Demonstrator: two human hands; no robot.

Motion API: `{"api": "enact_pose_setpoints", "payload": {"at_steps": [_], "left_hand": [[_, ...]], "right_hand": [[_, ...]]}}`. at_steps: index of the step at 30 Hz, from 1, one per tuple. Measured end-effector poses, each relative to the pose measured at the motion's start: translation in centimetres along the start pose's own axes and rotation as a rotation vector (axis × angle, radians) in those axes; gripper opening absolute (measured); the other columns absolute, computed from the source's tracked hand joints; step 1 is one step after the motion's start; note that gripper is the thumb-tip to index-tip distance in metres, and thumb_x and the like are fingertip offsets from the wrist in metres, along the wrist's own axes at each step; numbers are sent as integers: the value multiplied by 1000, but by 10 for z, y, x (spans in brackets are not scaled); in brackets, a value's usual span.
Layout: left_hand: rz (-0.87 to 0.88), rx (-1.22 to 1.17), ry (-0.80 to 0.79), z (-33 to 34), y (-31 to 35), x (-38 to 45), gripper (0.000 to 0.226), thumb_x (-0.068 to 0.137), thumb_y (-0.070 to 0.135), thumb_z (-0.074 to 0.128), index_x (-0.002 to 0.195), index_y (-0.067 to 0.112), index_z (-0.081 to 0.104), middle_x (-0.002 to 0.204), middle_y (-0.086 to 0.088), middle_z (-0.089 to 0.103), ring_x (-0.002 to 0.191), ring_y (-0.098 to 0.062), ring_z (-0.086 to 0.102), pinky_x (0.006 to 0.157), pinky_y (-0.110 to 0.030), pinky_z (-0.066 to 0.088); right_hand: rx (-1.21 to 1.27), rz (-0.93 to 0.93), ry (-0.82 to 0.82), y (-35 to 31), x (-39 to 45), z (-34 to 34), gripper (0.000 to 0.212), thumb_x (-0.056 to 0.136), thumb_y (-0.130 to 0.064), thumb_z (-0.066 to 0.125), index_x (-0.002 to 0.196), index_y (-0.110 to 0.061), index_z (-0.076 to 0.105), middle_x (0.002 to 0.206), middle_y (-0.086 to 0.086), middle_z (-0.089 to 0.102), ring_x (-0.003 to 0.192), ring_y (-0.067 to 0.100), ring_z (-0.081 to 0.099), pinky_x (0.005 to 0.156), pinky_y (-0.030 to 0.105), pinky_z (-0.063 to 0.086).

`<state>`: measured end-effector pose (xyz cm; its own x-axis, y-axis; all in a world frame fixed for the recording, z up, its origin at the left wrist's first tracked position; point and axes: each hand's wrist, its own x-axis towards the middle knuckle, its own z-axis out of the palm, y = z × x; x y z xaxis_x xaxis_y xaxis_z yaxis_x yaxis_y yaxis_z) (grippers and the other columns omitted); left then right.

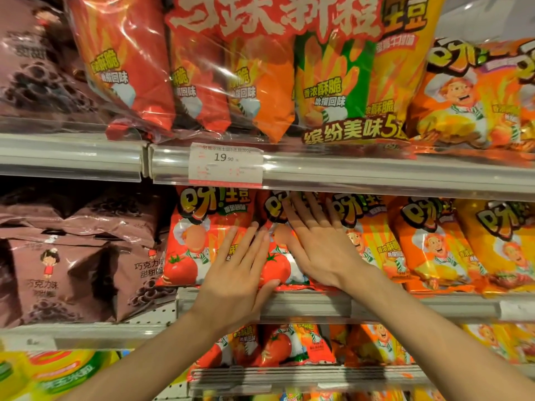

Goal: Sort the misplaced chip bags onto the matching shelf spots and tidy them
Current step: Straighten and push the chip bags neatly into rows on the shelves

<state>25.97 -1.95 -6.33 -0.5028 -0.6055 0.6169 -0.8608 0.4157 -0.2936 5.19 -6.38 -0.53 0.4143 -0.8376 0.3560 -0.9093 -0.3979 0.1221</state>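
On the middle shelf (304, 302) stand red tomato chip bags. My left hand (236, 273) lies flat across the left red bag (191, 244), fingers spread, thumb pressing the lower edge of the second red bag (278, 264). My right hand (315, 241) rests flat on that second bag's right side, fingers apart and pointing up-left toward its logo. Neither hand grips anything. Orange bags (367, 238) and yellow bags (498, 241) of the same brand stand to the right.
Brown chocolate snack bags (72, 270) fill the left of the middle shelf. The upper shelf holds a large multipack (260, 82) above a 19.90 price tag (225, 163). More tomato bags (278, 345) sit on the lower shelf, with yellow-green bags (43, 371) at bottom left.
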Motion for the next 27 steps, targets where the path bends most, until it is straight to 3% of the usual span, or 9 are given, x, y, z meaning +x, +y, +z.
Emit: {"api": "enact_pose_setpoints", "payload": {"at_steps": [3,7,10,13,15,18,22,24,27], "left_hand": [[11,20,4,0,1,-1,70,106,50,38,150,-5,36,158,-19,36,151,-36,24,119,-58,25],[40,34,10,-1,-6,0,65,107,48,34,148,-2,42,155,-18,42,149,-36,30,119,-58,25],[43,39,8,-5,-11,3,61,106,47,32,145,3,50,149,-16,51,143,-37,41,118,-57,27],[65,28,5,-1,-8,0,60,104,46,41,144,3,51,147,-17,53,142,-36,43,115,-56,33],[69,30,6,3,-8,-2,59,103,45,43,144,2,51,147,-17,53,142,-36,43,115,-56,34],[77,43,-2,7,-10,0,59,103,44,43,145,2,49,148,-18,52,142,-36,43,115,-56,34],[79,55,-18,11,-9,1,59,105,43,41,147,2,45,152,-18,47,144,-35,40,116,-56,32],[83,55,-22,11,-8,0,59,106,44,39,148,3,44,153,-18,46,145,-35,38,118,-56,30],[103,30,-12,5,-9,-3,57,106,43,39,148,5,46,151,-17,48,144,-34,41,118,-55,29]], "right_hand": [[-24,51,-2,-1,0,7,67,103,-57,9,162,-28,1,170,-2,-1,157,23,-9,124,55,-4],[48,49,-44,-3,0,-5,68,100,-59,0,161,-31,-4,170,-2,-4,156,20,-13,124,51,-9],[79,15,-101,-3,3,-26,75,89,-61,-4,160,-39,-3,171,2,3,157,23,-1,126,45,-3],[101,-14,-203,-12,18,-45,60,101,-51,14,159,-41,16,165,7,29,150,30,26,119,40,20],[13,-61,-178,-23,29,-44,50,107,-39,28,157,-34,29,160,6,36,145,31,31,113,41,16],[-79,-22,-55,-27,37,-32,49,105,-45,29,151,-33,40,160,5,35,147,30,26,114,46,5],[-162,48,-15,-27,36,-22,55,95,-47,31,136,-27,62,139,8,60,131,34,52,109,51,21],[-136,70,-18,-27,36,-22,57,94,-48,32,139,-27,60,140,9,60,131,36,52,110,52,21],[60,5,-18,-22,34,-28,57,103,-47,32,157,-31,31,160,8,34,148,33,27,120,49,12]]}}
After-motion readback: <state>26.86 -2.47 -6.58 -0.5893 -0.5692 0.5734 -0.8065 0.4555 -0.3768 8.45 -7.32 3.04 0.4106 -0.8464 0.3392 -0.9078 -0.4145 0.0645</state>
